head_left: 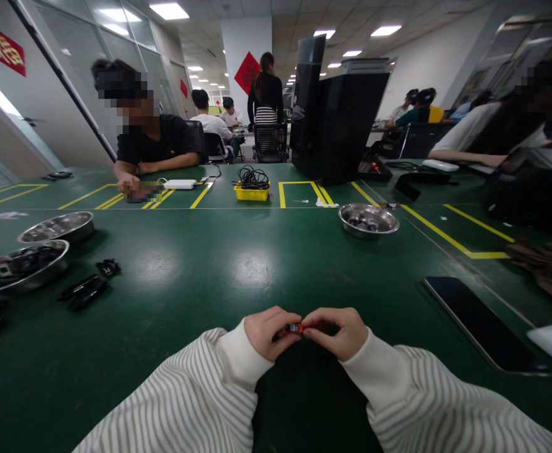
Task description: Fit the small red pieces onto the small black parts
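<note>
Near the front of the green table, my left hand point(270, 330) pinches a small part point(294, 328) with black, silver and orange on it. Its exact kind is too small to make out. From the other side, my right hand point(339, 330) closes thumb and forefinger on the orange end of the same part. Both hands meet just above the tabletop point(200, 264), fingertips almost touching. The fingers cover some of the part.
Two steel bowls stand at the left, the nearer bowl point(44, 267) full of dark parts. Black pieces point(84, 290) lie beside it. Another steel bowl point(369, 229) is ahead right. A phone point(481, 324) lies right. A yellow tray point(252, 194) holds cables. A person point(157, 141) sits opposite.
</note>
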`<action>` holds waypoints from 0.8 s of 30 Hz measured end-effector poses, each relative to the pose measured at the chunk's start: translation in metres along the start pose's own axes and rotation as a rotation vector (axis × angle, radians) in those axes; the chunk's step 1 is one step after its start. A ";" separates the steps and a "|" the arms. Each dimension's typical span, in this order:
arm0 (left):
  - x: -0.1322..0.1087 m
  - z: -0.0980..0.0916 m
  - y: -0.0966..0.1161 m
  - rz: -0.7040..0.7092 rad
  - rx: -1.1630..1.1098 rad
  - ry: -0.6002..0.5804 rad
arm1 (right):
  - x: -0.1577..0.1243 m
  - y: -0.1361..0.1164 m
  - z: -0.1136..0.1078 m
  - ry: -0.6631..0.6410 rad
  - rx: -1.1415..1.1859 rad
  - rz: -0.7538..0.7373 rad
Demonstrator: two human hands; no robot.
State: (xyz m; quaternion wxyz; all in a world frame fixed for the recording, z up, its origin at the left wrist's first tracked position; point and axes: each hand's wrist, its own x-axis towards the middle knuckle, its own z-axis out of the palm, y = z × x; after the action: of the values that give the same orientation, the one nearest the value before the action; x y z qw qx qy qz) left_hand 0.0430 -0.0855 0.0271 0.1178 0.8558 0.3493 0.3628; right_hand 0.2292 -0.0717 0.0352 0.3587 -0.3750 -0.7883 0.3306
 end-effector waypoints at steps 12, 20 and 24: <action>-0.002 0.003 -0.003 0.005 0.076 -0.020 | 0.002 0.001 -0.001 0.016 -0.124 -0.018; -0.002 0.003 -0.002 -0.046 0.045 -0.082 | 0.002 0.006 -0.002 -0.031 -0.163 -0.091; 0.000 0.002 0.000 -0.105 0.030 -0.121 | 0.002 0.007 -0.002 -0.032 -0.161 -0.099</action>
State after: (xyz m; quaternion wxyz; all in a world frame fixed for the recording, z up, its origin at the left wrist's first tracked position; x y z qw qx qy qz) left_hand 0.0437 -0.0853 0.0257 0.1449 0.8583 0.3913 0.2985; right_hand 0.2327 -0.0663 0.0310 0.3304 -0.3579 -0.8355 0.2542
